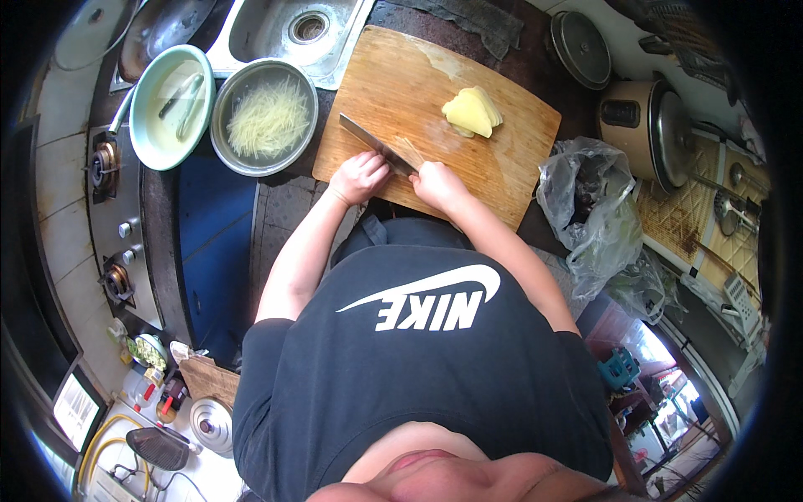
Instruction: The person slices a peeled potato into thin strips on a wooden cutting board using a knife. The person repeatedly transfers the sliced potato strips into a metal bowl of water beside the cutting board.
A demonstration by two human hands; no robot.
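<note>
My right hand (pixel 441 186) grips the handle of a cleaver (pixel 376 143), whose blade slants up to the left across a wooden cutting board (pixel 521 150). Close against the near side of the blade, my left hand (pixel 361 179) has its fingers curled down at the board's front edge. Whatever lies beneath those fingertips is hidden. Thin pale shreds (pixel 411 150) lie along the blade's far side. Farther right on the board rests a fanned stack of pale yellow slices (pixel 473 113), which look like potato. A metal bowl (pixel 216 135) left of the board holds pale shreds (pixel 270 119) in water.
A pale green basin (pixel 139 135) with a peeler-like tool in liquid stands beside the bowl. Behind them is a steel sink (pixel 251 31). Plastic bags (pixel 593 219) and a rice cooker (pixel 627 125) are right of the board. A gas stove (pixel 135 251) lies left.
</note>
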